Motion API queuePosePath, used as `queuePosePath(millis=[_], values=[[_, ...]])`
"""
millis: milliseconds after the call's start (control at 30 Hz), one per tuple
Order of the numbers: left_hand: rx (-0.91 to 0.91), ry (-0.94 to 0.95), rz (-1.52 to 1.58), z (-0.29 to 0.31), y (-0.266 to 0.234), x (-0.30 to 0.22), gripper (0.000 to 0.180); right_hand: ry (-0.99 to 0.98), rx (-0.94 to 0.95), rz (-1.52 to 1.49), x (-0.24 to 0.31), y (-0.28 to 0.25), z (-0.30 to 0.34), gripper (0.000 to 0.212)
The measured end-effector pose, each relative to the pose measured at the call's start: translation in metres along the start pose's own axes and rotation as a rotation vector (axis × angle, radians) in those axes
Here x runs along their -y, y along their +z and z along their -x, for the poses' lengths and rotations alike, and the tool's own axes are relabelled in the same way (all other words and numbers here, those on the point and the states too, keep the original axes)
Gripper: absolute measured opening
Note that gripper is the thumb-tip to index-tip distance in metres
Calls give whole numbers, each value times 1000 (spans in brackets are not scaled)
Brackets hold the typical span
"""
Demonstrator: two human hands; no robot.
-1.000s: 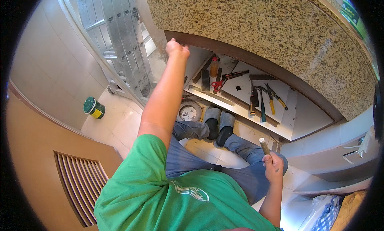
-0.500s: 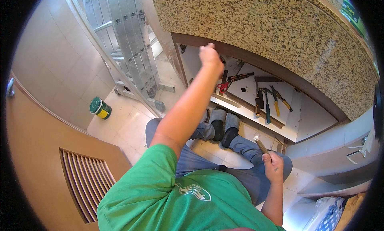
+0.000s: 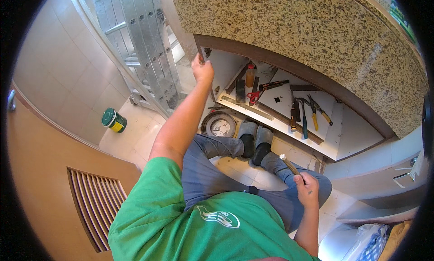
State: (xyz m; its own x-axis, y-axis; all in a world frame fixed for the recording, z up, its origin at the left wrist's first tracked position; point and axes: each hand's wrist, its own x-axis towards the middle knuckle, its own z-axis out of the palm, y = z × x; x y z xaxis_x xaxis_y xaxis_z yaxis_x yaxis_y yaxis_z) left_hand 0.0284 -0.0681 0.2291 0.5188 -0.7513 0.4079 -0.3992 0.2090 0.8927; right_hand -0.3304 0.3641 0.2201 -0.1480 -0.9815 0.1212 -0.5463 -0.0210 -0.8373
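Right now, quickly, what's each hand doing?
Left hand: curled by the cabinet; whether it holds anything cannot be told.
Right hand: closed around a brownish stick.

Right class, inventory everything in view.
Counter: one, speckled tan, top
Cabinet: one, white inside, below counter
Ladder: one, silver, upper left
Bucket: one, green, left floor
Door: one, tan, lower left
Bottle: one, orange, cabinet
Scissors: one, red-handled, cabinet
Hammer: one, green-handled, cabinet
Snips: one, yellow-handled, cabinet
Other tools, strips: several, dark, cabinet
Round dish: one, grey, floor
Bag: one, clear, lower right
Stick: one, brown, lower right
Shirt: one, green, bottom
Trousers: one, blue, centre
Left hand: one, bare, near cabinet edge
Right hand: one, bare, around stick
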Motion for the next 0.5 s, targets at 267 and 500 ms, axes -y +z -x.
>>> queuePosePath(millis=[267,500], values=[[27,277,-316,-17,16,1,59,-3,34,22,2,12,-6,46],[-112,143,-185,-44,-6,0,21,25,66,27,4,11,-5,45]])
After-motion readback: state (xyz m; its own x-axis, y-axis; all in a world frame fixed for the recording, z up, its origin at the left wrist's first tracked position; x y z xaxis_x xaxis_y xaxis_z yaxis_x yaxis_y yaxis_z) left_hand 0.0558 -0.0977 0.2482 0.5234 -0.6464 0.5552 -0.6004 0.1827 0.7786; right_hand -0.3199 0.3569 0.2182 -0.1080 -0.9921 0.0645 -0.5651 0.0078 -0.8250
